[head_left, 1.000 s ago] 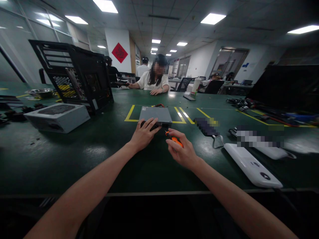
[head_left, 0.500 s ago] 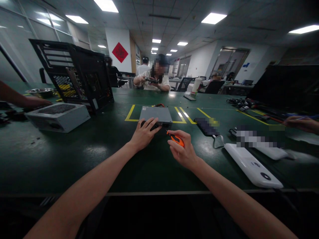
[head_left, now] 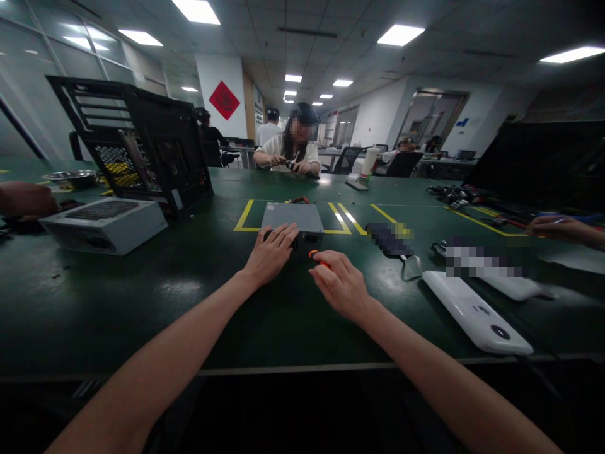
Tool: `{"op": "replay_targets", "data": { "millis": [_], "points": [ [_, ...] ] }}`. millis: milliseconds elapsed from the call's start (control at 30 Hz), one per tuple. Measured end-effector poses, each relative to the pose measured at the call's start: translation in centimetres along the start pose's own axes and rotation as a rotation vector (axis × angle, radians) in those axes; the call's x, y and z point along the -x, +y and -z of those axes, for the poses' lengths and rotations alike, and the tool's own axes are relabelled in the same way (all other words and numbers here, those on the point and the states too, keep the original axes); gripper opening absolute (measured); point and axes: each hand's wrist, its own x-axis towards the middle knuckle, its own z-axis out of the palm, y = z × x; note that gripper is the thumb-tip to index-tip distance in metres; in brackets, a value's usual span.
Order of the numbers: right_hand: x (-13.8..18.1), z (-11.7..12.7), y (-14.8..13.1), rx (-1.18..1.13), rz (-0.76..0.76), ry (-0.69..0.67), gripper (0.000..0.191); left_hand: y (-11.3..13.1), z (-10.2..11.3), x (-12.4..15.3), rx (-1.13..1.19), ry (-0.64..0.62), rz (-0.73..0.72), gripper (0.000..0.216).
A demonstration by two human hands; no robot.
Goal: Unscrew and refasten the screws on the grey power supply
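Note:
A flat grey metal box (head_left: 293, 217) lies on the green table (head_left: 142, 296), partly inside a yellow taped rectangle. My left hand (head_left: 270, 252) rests on the box's near edge, fingers stretched over it. My right hand (head_left: 339, 285) is closed around an orange-handled screwdriver (head_left: 316, 256); only the handle's tip shows past my fingers, pointing at the box's near right corner. The blade is hidden.
A black computer case (head_left: 142, 142) and a grey power supply (head_left: 101, 222) stand at the left. White devices (head_left: 475, 310) lie at the right, a dark monitor (head_left: 539, 164) behind them. A person sits opposite; other people's hands show at both table edges.
My right hand has turned over the screwdriver, hiding most of the orange handle, and shifted slightly left. My left hand stays on the box. The person opposite lowered their hands to the table.

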Motion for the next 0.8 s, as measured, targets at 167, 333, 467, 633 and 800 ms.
{"op": "replay_targets", "data": {
  "millis": [167, 333, 467, 633, 800],
  "points": [
    [0.2, 0.1, 0.1, -0.015, -0.018, 0.050, 0.031, 0.0, -0.2, -0.8, 0.004, 0.008, 0.066, 0.040],
    [0.0, 0.2, 0.0, 0.022, 0.056, -0.005, 0.028, 0.0, -0.7, -1.6, 0.030, 0.049, 0.133, 0.033],
    [0.1, 0.2, 0.1, 0.011, 0.030, 0.021, 0.026, 0.2, -0.9, -1.9, 0.046, 0.063, 0.170, 0.031],
    [0.3, 0.2, 0.2, -0.012, 0.045, -0.010, 0.027, 0.5, -1.0, -1.9, 0.049, 0.085, 0.197, 0.031],
    [0.1, 0.4, 0.1, -0.003, 0.077, -0.043, 0.021, 0.6, -1.1, -2.0, 0.053, 0.103, 0.228, 0.029]
  ]
}}
